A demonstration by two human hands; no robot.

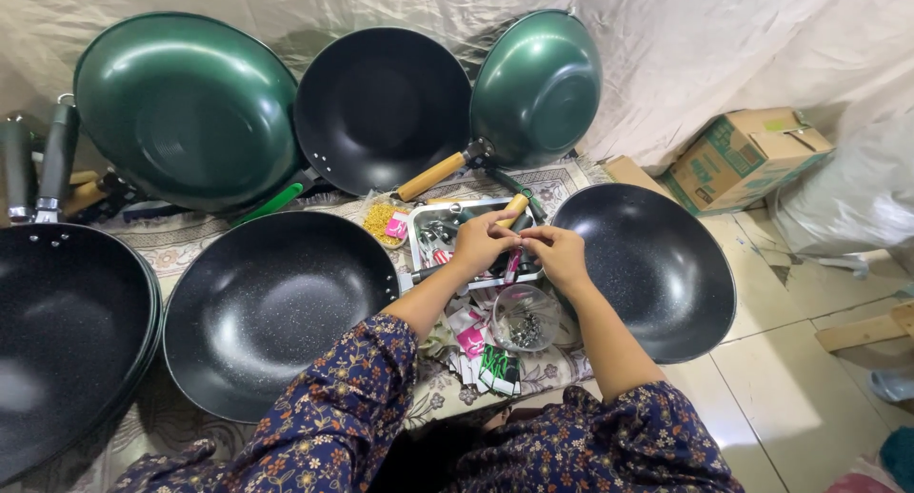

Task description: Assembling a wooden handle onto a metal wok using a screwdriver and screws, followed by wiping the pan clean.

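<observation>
While both hands meet over the metal tray — left hand and right hand each pinching one small part too tiny to identify, fingertips touching — it seems wise to keep the work above that tray, so anything dropped lands there, not among the woks.

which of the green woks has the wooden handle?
The smaller green wok at back right, leaning on the cloth backdrop. Its tan wooden handle points down-left. The larger green wok at back left has a green handle.
</observation>
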